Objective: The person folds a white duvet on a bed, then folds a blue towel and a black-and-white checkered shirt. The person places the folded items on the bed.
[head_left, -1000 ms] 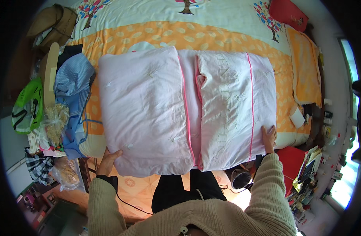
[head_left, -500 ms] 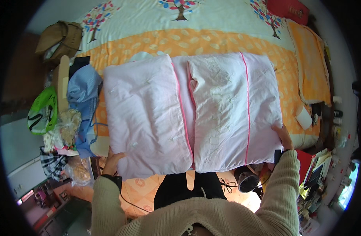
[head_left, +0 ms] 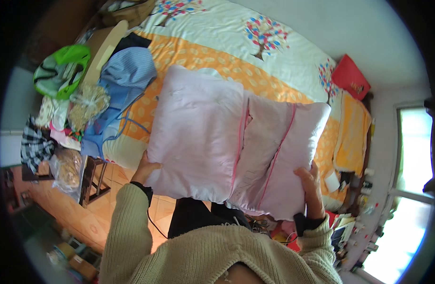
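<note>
A folded pale pink quilt (head_left: pixel 198 128) with bright pink piping lies across the near side of the bed, its front edge reaching over my legs. My left hand (head_left: pixel 145 171) grips its near left corner, thumb on top and fingers mostly hidden beneath. At the right end, my right hand (head_left: pixel 312 185) holds the quilt's edge, thumb over the top. Both side panels are folded inward, leaving a sunken, creased strip between the two pink lines. The right panel is tilted and bunched toward the middle.
Under the quilt is a bed with an orange and white tree-patterned sheet (head_left: pixel 217 59). Left of it lie a blue striped cloth (head_left: pixel 127 68), a green bag (head_left: pixel 61 71) and clear plastic bags. A red bag (head_left: pixel 351 78) and yellow towel (head_left: pixel 352 132) lie right.
My view has turned and the bed looks slanted. My right hand has moved inward and up with the quilt's right end, so the quilt is narrower and more creased. My left hand keeps its corner.
</note>
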{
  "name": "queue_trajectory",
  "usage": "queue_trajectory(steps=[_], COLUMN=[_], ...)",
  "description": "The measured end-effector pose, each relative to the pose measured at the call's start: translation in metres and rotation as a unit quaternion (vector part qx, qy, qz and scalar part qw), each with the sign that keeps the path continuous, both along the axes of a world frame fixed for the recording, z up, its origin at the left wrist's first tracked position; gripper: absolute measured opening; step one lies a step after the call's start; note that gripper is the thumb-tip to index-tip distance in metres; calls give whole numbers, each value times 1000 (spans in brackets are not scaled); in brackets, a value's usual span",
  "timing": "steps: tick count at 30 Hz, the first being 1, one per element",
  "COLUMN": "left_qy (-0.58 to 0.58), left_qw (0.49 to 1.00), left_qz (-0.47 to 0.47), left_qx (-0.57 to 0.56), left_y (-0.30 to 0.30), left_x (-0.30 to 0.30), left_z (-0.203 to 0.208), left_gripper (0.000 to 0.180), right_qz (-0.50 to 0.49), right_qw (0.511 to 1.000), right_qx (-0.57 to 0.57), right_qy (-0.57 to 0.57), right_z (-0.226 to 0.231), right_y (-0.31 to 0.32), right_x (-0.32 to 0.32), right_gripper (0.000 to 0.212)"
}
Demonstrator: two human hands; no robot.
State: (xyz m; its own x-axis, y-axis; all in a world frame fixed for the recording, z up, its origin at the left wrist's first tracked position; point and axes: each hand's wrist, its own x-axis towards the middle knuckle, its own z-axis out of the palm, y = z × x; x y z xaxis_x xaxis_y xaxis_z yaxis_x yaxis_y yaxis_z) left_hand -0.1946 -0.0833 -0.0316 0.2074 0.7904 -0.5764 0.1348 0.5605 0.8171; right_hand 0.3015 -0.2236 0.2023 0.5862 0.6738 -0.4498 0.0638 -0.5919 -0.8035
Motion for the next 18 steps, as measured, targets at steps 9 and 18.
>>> queue_trajectory(steps=[9,18], left_qy=[-110,-80], left_qw=[992,987], left_qz=[10,27], left_qx=[-63,-138], left_y=[-4,10], left_x=[-36,-108], left_z=[-2,35], left_gripper=[71,79], right_qz=[457,670], right_qw=[869,733], right_qx=[5,74], right_qy=[-187,-91], right_z=[-39,-178], right_y=[132,31], right_x=[-313,-326], right_gripper=[48,27])
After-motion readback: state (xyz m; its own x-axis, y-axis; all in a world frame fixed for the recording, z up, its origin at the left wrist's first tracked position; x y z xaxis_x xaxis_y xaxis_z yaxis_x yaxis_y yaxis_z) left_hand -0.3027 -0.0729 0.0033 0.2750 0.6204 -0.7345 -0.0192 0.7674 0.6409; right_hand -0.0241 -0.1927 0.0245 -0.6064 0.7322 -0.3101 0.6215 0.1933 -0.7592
